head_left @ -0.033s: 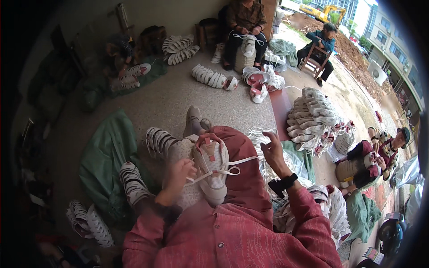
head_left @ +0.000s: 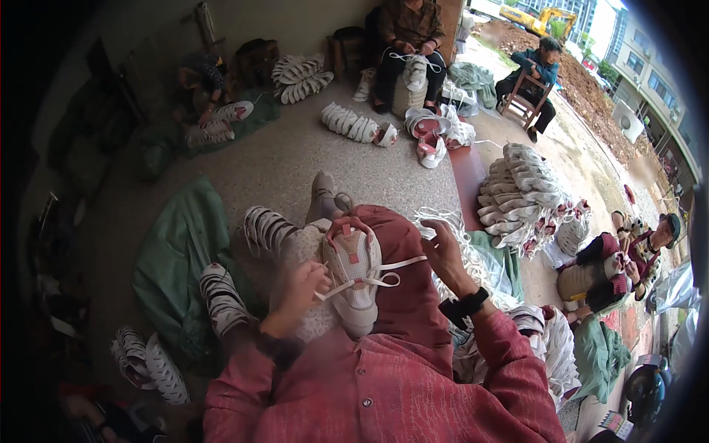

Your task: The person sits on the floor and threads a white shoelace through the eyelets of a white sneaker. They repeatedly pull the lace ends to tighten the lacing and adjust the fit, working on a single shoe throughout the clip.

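A white mesh sneaker upper point(head_left: 360, 284) with pink lining and trim lies across my lap, its toe toward me. My left hand point(head_left: 299, 289) is closed beside its left edge, with a white shoelace point(head_left: 402, 263) running from the upper into the fingers. The lace's other end stretches right across my red trouser leg, with a loose loop below it. My right hand point(head_left: 445, 255) is just past that end, thumb and fingers apart and bent; no lace shows clearly between them. A black band is around my right wrist.
Rows of nested shoe uppers point(head_left: 224, 299) stand left of my legs by a green sack point(head_left: 181, 255). A tall pile of uppers point(head_left: 521, 192) is at right, with loose white laces point(head_left: 450, 244) near my right knee. Other people sit around, some handling shoes.
My right hand has moved slightly left and its fingers have come down closer to the lace end. My left hand stays beside the upper. The whole view has shifted a little.
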Demonstrator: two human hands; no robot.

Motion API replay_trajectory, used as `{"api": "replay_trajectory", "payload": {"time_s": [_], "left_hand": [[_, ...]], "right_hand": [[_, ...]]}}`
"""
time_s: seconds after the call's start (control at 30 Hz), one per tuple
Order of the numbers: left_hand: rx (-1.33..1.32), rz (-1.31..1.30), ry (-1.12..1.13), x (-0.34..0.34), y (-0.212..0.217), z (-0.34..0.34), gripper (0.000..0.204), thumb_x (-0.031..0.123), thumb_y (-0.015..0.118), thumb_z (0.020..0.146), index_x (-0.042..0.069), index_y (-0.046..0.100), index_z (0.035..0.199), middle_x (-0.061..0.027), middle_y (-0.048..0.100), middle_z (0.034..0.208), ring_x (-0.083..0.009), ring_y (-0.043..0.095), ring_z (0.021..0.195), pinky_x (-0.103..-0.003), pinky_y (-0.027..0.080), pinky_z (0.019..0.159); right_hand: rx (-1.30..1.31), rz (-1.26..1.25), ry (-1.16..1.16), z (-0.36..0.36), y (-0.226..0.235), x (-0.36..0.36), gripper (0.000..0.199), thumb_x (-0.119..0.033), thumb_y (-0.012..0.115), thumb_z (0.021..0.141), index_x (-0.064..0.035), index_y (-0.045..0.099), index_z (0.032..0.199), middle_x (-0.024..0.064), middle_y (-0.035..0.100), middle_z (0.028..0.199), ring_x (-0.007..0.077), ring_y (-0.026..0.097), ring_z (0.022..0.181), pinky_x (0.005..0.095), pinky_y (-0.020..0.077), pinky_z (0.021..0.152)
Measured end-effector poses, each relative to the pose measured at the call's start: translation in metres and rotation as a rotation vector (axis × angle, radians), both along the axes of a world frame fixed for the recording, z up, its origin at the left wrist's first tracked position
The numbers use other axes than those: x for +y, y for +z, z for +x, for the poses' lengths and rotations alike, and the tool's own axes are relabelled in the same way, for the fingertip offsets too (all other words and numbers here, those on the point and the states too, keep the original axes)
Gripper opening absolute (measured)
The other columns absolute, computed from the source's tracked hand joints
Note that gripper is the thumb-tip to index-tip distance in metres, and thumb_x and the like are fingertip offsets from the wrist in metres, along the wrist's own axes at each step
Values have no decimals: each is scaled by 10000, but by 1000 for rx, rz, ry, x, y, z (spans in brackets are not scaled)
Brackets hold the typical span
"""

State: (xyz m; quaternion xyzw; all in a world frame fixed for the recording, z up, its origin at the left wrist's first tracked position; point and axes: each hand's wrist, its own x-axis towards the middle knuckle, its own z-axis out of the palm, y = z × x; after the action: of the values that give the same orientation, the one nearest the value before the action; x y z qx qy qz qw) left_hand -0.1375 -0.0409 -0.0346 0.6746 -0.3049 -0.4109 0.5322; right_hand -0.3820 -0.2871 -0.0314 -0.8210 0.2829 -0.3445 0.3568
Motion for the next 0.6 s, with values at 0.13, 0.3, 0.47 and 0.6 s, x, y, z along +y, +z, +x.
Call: {"api": "replay_trajectory", "payload": {"time_s": [0.13,0.3,0.47,0.6], "left_hand": [[-95,73,-277,6,3,-7,225,203,540,1022,19,653,957,-18,683,796,-61,610,692,-228,480,589],[-313,91,-337,16,5,-22,222,225,564,996,29,660,957,-30,672,779,-86,595,695,-270,462,613],[-641,-26,-160,9,9,-31,240,251,550,980,38,655,947,-140,650,786,-282,649,737,-394,486,677],[-692,-51,-165,-2,7,-32,252,263,544,960,44,639,879,-168,639,810,-372,639,777,-443,486,693]], "right_hand": [[84,-138,323,31,24,67,257,-149,646,908,-87,620,1155,132,592,1090,343,657,796,427,531,680],[237,-196,359,29,20,81,182,-202,650,917,-94,648,1063,107,595,1063,363,663,823,449,533,683],[283,-24,454,34,31,93,193,-190,653,941,-78,643,1098,118,607,1011,317,653,823,387,516,705],[279,56,541,34,28,87,235,-194,656,945,-76,633,1147,119,614,1026,279,645,845,363,507,749]]}}
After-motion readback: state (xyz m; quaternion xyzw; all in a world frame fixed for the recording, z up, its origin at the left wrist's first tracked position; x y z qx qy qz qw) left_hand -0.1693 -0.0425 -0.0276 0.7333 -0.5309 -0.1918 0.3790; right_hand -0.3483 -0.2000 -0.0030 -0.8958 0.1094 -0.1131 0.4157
